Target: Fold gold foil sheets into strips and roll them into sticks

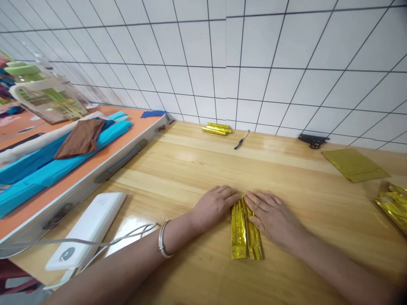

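Note:
A strip of shiny gold foil (239,233), with a lengthwise gap or seam down its middle, lies on the wooden table (178,169). My left hand (213,208) rests flat with its fingertips at the strip's upper left edge, a silvery bangle on the wrist. Opposite it, my right hand (273,216) lies with spread fingers over the upper right part of the foil. Both hands press from above, and their fingers hide the foil's top end.
Gold rolls (216,128), a pen (242,140) and a black object (314,140) lie near the tiled wall. At right are a flat gold sheet (355,164) and crumpled foil (394,205). A white power bank (87,228) with cables and an orange surface (127,146) bearing cloth are at left.

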`<state>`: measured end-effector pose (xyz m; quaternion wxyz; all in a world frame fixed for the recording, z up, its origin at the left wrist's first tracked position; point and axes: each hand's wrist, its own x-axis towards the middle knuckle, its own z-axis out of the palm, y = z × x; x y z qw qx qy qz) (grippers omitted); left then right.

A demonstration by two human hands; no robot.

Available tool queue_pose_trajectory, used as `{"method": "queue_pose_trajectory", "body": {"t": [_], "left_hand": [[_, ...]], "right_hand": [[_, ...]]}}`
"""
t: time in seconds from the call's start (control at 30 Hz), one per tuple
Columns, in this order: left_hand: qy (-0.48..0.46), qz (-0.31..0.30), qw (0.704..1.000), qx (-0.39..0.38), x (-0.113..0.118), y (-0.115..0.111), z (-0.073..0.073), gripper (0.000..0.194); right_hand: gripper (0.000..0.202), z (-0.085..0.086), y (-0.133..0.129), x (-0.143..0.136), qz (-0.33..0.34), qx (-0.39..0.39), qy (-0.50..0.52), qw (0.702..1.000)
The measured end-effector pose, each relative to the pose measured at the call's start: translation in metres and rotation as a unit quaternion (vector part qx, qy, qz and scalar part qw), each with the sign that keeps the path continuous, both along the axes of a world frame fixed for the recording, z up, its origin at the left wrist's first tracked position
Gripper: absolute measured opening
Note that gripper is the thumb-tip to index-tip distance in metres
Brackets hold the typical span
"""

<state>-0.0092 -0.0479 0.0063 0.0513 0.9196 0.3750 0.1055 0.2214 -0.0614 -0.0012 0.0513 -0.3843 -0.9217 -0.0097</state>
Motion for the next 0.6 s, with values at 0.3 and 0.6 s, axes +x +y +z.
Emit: {"method": "queue_pose_trajectory", "body": {"t": [0.3, 0.6], "left_hand": [[0.034, 0.023, 0.999, -0.010, -0.017, -0.024, 0.010, 0.051], [0.033, 0.059, 0.996, 0.050, 0.013, 0.038, 0.003, 0.045]], "right_hand": [[0.050, 0.000, 0.002, 0.007, 0.009, -0.014, -0.001, 1.000], [0.049, 0.005, 0.054, 0.021, -0.038, -0.003, 0.011, 0.999]]}}
